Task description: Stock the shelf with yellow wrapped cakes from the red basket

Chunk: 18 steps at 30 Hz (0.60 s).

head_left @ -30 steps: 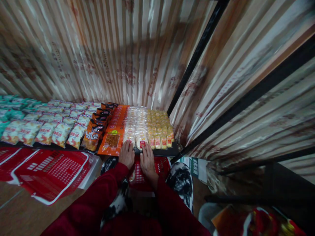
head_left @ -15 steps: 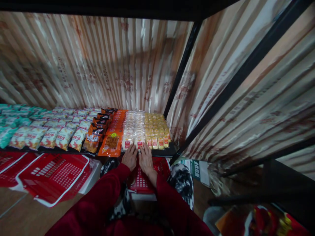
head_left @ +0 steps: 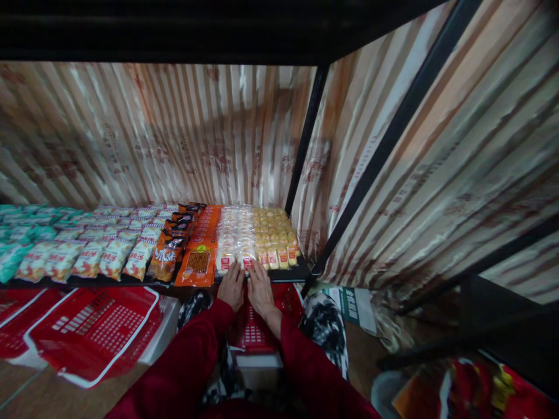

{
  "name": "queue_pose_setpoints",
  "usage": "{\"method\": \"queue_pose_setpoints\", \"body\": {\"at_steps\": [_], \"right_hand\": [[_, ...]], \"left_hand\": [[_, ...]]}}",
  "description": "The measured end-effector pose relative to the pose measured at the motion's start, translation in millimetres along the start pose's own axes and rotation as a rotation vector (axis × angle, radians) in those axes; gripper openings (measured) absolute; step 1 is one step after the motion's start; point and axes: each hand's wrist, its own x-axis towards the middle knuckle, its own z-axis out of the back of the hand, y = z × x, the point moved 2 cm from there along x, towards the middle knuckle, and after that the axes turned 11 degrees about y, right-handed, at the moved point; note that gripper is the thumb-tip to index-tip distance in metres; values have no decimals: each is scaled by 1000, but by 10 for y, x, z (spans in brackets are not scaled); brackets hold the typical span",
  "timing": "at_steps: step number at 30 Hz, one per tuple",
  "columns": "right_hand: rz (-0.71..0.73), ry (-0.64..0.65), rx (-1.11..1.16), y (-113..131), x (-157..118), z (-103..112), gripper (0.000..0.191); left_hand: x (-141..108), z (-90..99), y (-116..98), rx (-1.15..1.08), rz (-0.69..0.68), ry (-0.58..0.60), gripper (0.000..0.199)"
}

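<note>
My left hand (head_left: 231, 286) lies at the shelf's front edge, fingers stretched forward and their tips at the front of the clear-wrapped white snack packets (head_left: 234, 235). Close beside it, my right hand (head_left: 261, 293) reaches up in the same way, its fingertips touching the front packet with the red label. Neither hand is closed around a packet. Yellow snack packets (head_left: 275, 233) stand in rows just right of the white ones. Left of them lies an orange bag (head_left: 198, 256) with a window showing brown sticks.
Orange-and-black bags (head_left: 165, 256), white chip bags (head_left: 91, 256) and green bags (head_left: 11, 256) fill the shelf leftward. Red baskets (head_left: 105, 326) sit below on the floor. Black posts (head_left: 371, 180) of the rack rise at right before a striped curtain (head_left: 174, 128).
The view has tilted up slightly, so the shelf and packets sit lower in the picture. Both hands stay at the front of the white packets, with little movement.
</note>
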Motion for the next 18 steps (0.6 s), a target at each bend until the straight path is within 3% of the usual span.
{"method": "queue_pose_setpoints", "body": {"at_steps": [4,10,14,18], "right_hand": [[-115,-127,-80,-152,54,188,48],[-366,-302,-74,-633,210,312,56],[-410,-260,-65,-781,260,202,59],[-414,-193,-66,-812,238,149,57]], "left_hand": [[-83,89,69,18,92,-94,48],[-44,126,107,19,93,-76,47],[10,64,33,22,46,-29,45],[46,45,-65,36,43,-57,45]]}}
